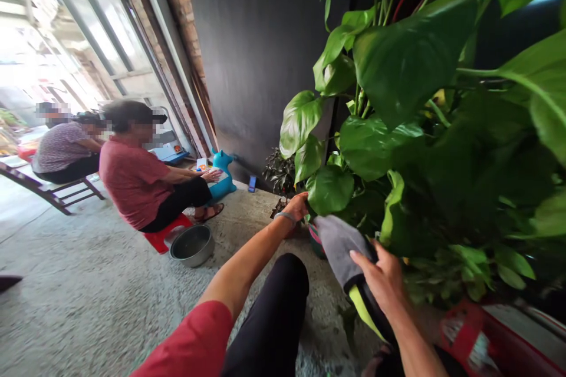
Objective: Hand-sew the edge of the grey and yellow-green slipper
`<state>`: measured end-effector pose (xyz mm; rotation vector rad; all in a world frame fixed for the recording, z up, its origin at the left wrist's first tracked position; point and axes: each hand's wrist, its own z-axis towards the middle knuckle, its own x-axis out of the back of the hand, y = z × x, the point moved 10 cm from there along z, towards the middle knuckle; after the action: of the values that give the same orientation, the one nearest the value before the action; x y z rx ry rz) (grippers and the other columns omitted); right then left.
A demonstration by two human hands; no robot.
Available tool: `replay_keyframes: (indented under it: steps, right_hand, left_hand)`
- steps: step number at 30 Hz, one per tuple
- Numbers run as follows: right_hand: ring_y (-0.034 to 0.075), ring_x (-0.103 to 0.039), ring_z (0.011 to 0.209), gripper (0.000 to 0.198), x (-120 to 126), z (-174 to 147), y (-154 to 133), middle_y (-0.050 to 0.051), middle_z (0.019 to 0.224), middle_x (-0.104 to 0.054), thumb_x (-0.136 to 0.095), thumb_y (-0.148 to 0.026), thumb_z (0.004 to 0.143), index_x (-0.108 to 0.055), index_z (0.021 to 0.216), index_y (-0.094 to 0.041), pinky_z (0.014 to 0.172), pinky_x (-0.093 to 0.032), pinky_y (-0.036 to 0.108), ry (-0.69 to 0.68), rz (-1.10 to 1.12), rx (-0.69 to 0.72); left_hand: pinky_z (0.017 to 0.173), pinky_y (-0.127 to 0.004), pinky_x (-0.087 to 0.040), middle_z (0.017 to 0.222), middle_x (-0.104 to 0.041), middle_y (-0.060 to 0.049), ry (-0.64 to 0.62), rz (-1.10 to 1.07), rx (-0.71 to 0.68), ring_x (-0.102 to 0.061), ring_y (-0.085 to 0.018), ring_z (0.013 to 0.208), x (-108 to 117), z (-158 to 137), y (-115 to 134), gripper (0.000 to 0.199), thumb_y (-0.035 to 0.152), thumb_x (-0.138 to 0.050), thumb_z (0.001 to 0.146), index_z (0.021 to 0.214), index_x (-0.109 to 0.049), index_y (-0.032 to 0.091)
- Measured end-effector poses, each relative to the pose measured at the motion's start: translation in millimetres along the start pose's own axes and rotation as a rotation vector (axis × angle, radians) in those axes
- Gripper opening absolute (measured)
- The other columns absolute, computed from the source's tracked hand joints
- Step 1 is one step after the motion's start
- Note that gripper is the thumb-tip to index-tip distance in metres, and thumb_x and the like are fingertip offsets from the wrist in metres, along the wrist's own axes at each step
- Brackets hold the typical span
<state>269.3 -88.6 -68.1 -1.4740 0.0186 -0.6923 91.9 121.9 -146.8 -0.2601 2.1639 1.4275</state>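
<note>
Seated: a person in a red shirt (132, 188) on a red plastic stool (155, 241).
Ground: a round grey metal basin (193, 260) stood beside the stool on rough concrete floor (101, 294).
Wall-side floor edge: a blue plastic animal toy (223, 162).
Left grip: left hand (296, 207) touched the edge of a broad glossy green leaf (331, 188); its tightness couldn't be told.
Right grip: a grey, black and yellow-green cloth (342, 247), near the leaf's lower edge, was clasped between right hand (385, 274) thumb and fingers.

Concrete floor (110, 312) | red plastic stool (153, 241), round metal basin (194, 259) just beside | edge below black panel (265, 59): blue animal-shaped toy (221, 187) | well off that edge: wooden chair (44, 195)
</note>
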Motion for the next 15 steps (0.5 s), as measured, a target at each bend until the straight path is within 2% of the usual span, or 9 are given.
replay_keyframes:
  steps: [3,5,7,10,11,13,15]
  right_hand:
    - [0.035,-0.068,0.109,0.067,28,3,-39,0.016,0.112,-0.075,-0.062,-0.061,0.073,-0.07,0.122,-0.016,0.1,-0.049,0.047,0.182,0.067,0.146]
    - [0.035,-0.066,0.114,0.067,24,14,-52,0.018,0.117,-0.073,-0.058,-0.059,0.076,-0.067,0.126,-0.015,0.102,-0.048,0.047,0.235,0.022,0.186]
    - [0.036,-0.067,0.112,0.059,0,22,-43,0.018,0.111,-0.075,-0.057,-0.053,0.071,-0.07,0.115,-0.016,0.099,-0.05,0.047,0.163,-0.038,0.136]
    - [0.036,-0.071,0.09,0.041,-31,7,-4,0.013,0.083,-0.075,-0.059,-0.046,0.058,-0.073,0.089,-0.022,0.084,-0.055,0.045,0.031,-0.083,0.021]
    - [0.035,-0.071,0.084,0.038,-32,-4,7,0.011,0.077,-0.074,-0.059,-0.046,0.057,-0.072,0.084,-0.023,0.08,-0.056,0.045,0.008,-0.08,0.005]
    - [0.033,-0.071,0.082,0.041,-24,-23,19,0.01,0.079,-0.075,-0.06,-0.05,0.058,-0.073,0.086,-0.023,0.079,-0.056,0.043,-0.021,-0.046,-0.01]
    - [0.032,-0.071,0.087,0.049,2,-30,18,0.01,0.088,-0.077,-0.063,-0.057,0.062,-0.074,0.095,-0.022,0.083,-0.056,0.043,0.031,0.008,-0.013]
  left_hand:
    - [0.094,-0.039,-0.054,0.085,-0.074,-0.011,-0.031,-0.039,-0.007,-0.071,-0.024,0.095,-10,-10,2,0.021,0.012,-0.048,0.094,0.103,-0.066,0.009]
    - [0.096,-0.041,-0.052,0.089,-0.075,-0.012,-0.03,-0.052,0.001,-0.07,-0.025,0.098,-15,-15,0,0.023,0.014,-0.045,0.096,0.105,-0.066,0.009]
    - [0.097,-0.041,-0.052,0.092,-0.075,-0.011,-0.039,-0.059,0.009,-0.07,-0.026,0.1,-17,-17,-6,0.019,0.017,-0.051,0.094,0.105,-0.066,0.012]
    - [0.095,-0.038,-0.052,0.091,-0.075,-0.009,-0.054,-0.058,0.013,-0.07,-0.025,0.097,-9,-18,-20,0.013,0.02,-0.063,0.085,0.097,-0.067,0.016]
    - [0.093,-0.037,-0.052,0.089,-0.074,-0.008,-0.047,-0.055,0.024,-0.07,-0.024,0.095,-3,-19,-28,0.011,0.02,-0.065,0.084,0.094,-0.067,0.017]
    - [0.088,-0.035,-0.053,0.084,-0.072,-0.007,-0.013,-0.035,0.073,-0.07,-0.022,0.086,12,-21,-50,0.008,0.022,-0.064,0.084,0.09,-0.065,0.017]
    - [0.082,-0.034,-0.053,0.082,-0.071,-0.007,-0.023,-0.013,0.119,-0.068,-0.02,0.077,18,-26,-71,0.008,0.023,-0.063,0.085,0.09,-0.064,0.016]
